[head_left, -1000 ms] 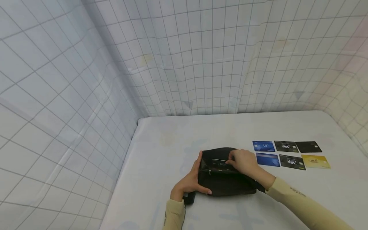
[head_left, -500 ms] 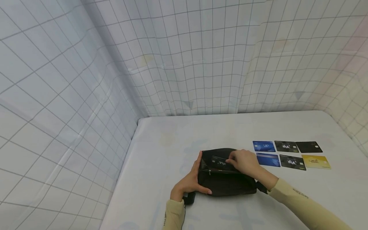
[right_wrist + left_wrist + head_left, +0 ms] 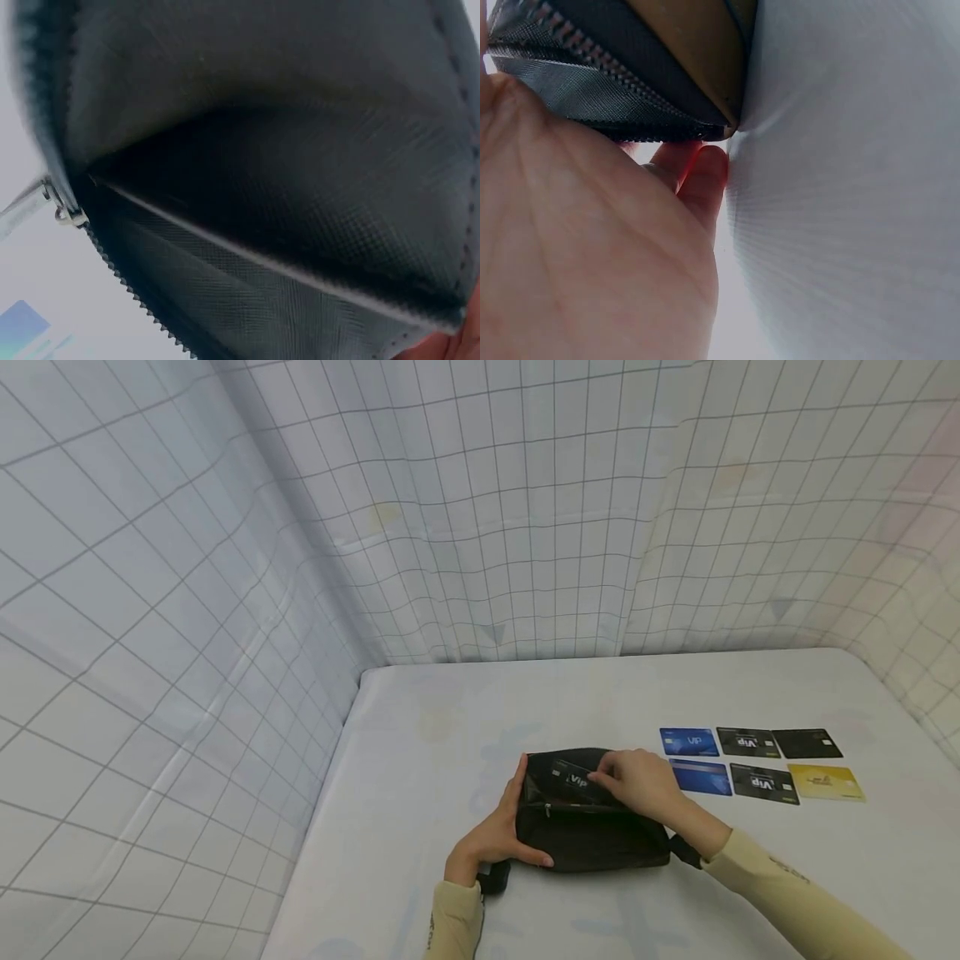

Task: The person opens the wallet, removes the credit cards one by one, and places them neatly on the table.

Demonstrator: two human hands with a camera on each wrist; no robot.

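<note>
A black zip wallet (image 3: 592, 847) lies spread apart on the white-covered table, its inside facing up. My left hand (image 3: 487, 835) holds its left end, thumb along the near edge and fingers at the far edge. In the left wrist view, this hand (image 3: 592, 240) is against the dark zipped side of the wallet (image 3: 630, 94). My right hand (image 3: 641, 783) pinches the right end of a black Vip card (image 3: 572, 780) with thumb and forefinger. The card is tilted, its lower part hidden in the wallet. Dark lining (image 3: 315, 172) fills the right wrist view.
Right of the wallet, several cards lie in two rows, among them a blue card (image 3: 689, 742), a black card (image 3: 807, 743) and a yellow card (image 3: 826, 782). Gridded white cloth (image 3: 487, 527) walls the table's back and sides.
The black Vip card has risen a little from the wallet and tilted, so more of its face shows. My right hand has shifted slightly; my left hand keeps its place.
</note>
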